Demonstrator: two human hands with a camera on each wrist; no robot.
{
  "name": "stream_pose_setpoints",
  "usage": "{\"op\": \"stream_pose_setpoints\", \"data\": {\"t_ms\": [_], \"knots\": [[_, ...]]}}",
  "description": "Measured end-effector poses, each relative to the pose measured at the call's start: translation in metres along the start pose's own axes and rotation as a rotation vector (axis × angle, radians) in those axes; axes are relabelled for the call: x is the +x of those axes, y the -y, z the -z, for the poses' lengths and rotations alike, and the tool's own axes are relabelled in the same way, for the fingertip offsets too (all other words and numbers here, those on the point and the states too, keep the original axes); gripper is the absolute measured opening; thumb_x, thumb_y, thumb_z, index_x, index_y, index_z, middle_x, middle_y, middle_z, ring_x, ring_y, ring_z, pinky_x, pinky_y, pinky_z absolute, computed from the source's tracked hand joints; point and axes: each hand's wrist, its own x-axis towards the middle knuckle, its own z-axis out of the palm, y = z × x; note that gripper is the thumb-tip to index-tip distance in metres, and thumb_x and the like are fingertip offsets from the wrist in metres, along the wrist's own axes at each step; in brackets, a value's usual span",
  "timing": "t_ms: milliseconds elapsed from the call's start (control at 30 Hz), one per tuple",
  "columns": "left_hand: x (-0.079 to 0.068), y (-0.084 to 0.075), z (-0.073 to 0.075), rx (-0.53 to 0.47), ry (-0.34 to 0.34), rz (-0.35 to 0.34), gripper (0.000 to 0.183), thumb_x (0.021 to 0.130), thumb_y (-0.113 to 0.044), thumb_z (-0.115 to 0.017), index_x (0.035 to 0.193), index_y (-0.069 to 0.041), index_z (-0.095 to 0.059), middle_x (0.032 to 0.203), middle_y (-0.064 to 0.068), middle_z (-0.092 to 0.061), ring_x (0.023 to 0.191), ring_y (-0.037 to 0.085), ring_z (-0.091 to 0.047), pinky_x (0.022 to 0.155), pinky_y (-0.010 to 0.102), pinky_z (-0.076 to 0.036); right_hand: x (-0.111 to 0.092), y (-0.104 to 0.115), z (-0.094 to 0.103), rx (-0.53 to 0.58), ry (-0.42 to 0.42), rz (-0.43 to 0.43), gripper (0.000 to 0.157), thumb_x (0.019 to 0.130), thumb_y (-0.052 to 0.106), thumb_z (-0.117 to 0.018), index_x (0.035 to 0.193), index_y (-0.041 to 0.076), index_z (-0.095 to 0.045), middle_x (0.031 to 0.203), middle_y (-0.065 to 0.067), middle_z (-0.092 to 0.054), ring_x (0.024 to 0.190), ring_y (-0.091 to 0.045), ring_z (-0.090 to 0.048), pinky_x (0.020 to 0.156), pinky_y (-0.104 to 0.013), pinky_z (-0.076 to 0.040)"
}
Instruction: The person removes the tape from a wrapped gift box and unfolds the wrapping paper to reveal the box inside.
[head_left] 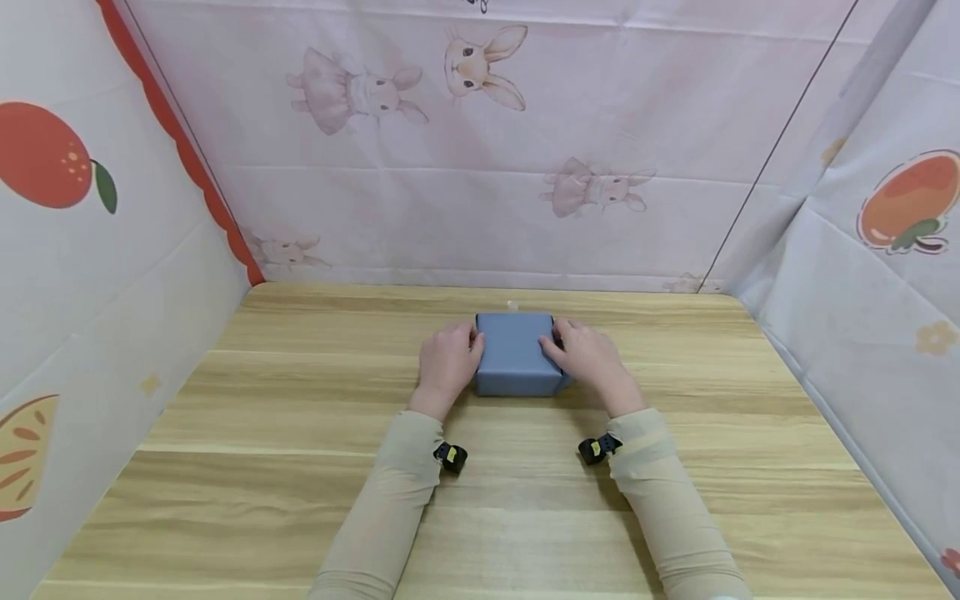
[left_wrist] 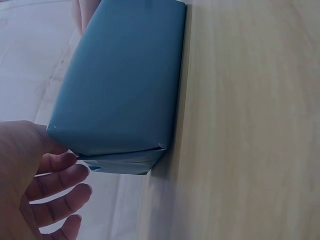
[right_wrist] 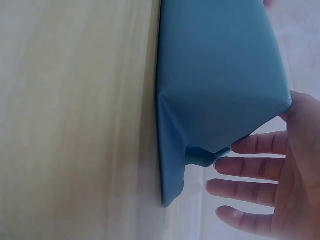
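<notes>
A box wrapped in blue paper lies on the wooden table between both hands. My left hand holds its left end, thumb at the top edge and the other fingers loosely bent by the side. That end's paper is folded in, with a crease along the top. At the right end, my right hand has its thumb on the top edge. Its fingers are nearly straight, the index fingertip touching the paper. There the paper stands open, with a loose flap sticking out low along the table.
A small whitish piece lies just behind the box. The wood-grain table ends at a back wall cloth printed with rabbits. Fruit-printed cloths hang at the left and right.
</notes>
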Motion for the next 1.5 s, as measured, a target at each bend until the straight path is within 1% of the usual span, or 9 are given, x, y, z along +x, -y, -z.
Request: {"op": "stream_pose_setpoints", "data": {"t_ms": [133, 300, 567, 667, 733, 867, 1233, 1367, 1500], "knots": [[0.001, 0.000, 0.001, -0.009, -0.010, -0.011, 0.020, 0.096, -0.026, -0.061, 0.084, -0.010, -0.066, 0.073, 0.004, -0.066, 0.061, 0.018, -0.060, 0.054, 0.034, -0.048, 0.000, 0.001, 0.001, 0.002, 0.004, -0.005, 0.035, 0.100, 0.046, -0.046, 0.093, 0.013, -0.054, 0.083, -0.006, -0.056, 0.067, -0.022, -0.051, 0.054, -0.031, -0.036], [0.003, 0.004, 0.000, -0.004, -0.020, -0.008, 0.019, 0.096, -0.023, -0.060, 0.082, -0.011, -0.065, 0.071, 0.003, -0.065, 0.059, 0.017, -0.058, 0.053, 0.033, -0.047, 0.000, 0.002, 0.002, 0.011, 0.015, -0.019, 0.035, 0.100, 0.046, -0.047, 0.093, 0.012, -0.053, 0.076, -0.006, -0.053, 0.063, -0.021, -0.050, 0.053, -0.030, -0.035], [0.004, 0.016, 0.006, -0.005, -0.012, 0.015, 0.018, 0.095, -0.021, -0.059, 0.082, -0.011, -0.067, 0.072, 0.003, -0.066, 0.059, 0.017, -0.058, 0.055, 0.034, -0.048, 0.000, 0.003, 0.002, 0.016, 0.036, -0.043, 0.034, 0.100, 0.046, -0.046, 0.095, 0.013, -0.052, 0.071, -0.005, -0.051, 0.060, -0.021, -0.049, 0.051, -0.029, -0.034], [0.004, 0.021, 0.010, -0.008, -0.004, 0.042, 0.019, 0.096, -0.020, -0.057, 0.083, -0.010, -0.067, 0.072, 0.003, -0.066, 0.058, 0.018, -0.057, 0.054, 0.035, -0.048, 0.000, 0.004, 0.003, 0.015, 0.038, -0.046, 0.034, 0.100, 0.046, -0.046, 0.095, 0.013, -0.052, 0.072, -0.005, -0.051, 0.061, -0.021, -0.049, 0.051, -0.029, -0.034], [0.005, 0.024, 0.012, -0.006, 0.009, 0.069, 0.019, 0.095, -0.020, -0.057, 0.082, -0.011, -0.066, 0.071, 0.003, -0.065, 0.058, 0.018, -0.057, 0.054, 0.034, -0.047, 0.000, 0.004, 0.003, 0.017, 0.040, -0.048, 0.034, 0.100, 0.046, -0.046, 0.095, 0.012, -0.052, 0.072, -0.005, -0.051, 0.061, -0.021, -0.049, 0.051, -0.029, -0.034], [0.006, 0.031, 0.014, -0.004, 0.063, 0.104, 0.020, 0.096, -0.021, -0.057, 0.080, -0.012, -0.064, 0.071, 0.002, -0.064, 0.059, 0.017, -0.056, 0.054, 0.033, -0.045, 0.000, 0.004, 0.003, 0.018, 0.042, -0.049, 0.035, 0.100, 0.046, -0.046, 0.095, 0.012, -0.053, 0.072, -0.005, -0.052, 0.061, -0.021, -0.049, 0.051, -0.029, -0.034], [0.004, 0.037, 0.019, -0.028, 0.168, 0.143, 0.016, 0.093, -0.020, -0.058, 0.078, -0.013, -0.061, 0.072, 0.003, -0.063, 0.061, 0.018, -0.055, 0.051, 0.029, -0.040, -0.002, 0.007, 0.001, 0.020, 0.030, -0.053, 0.034, 0.100, 0.046, -0.046, 0.094, 0.012, -0.052, 0.071, -0.005, -0.051, 0.061, -0.020, -0.049, 0.050, -0.029, -0.034], [0.003, 0.039, 0.018, -0.027, 0.208, 0.169, 0.016, 0.094, -0.022, -0.058, 0.081, -0.013, -0.062, 0.075, 0.003, -0.064, 0.063, 0.017, -0.056, 0.052, 0.029, -0.040, -0.003, 0.007, 0.001, 0.029, 0.029, -0.050, 0.034, 0.100, 0.045, -0.046, 0.094, 0.012, -0.052, 0.071, -0.005, -0.051, 0.061, -0.020, -0.050, 0.050, -0.029, -0.034], [0.002, 0.042, 0.018, -0.039, 0.226, 0.207, 0.016, 0.094, -0.026, -0.057, 0.085, -0.014, -0.063, 0.079, 0.003, -0.065, 0.066, 0.018, -0.058, 0.053, 0.030, -0.041, -0.004, 0.007, 0.001, 0.038, 0.031, -0.050, 0.034, 0.100, 0.045, -0.046, 0.096, 0.012, -0.053, 0.071, -0.005, -0.052, 0.061, -0.020, -0.050, 0.050, -0.029, -0.034]]}}
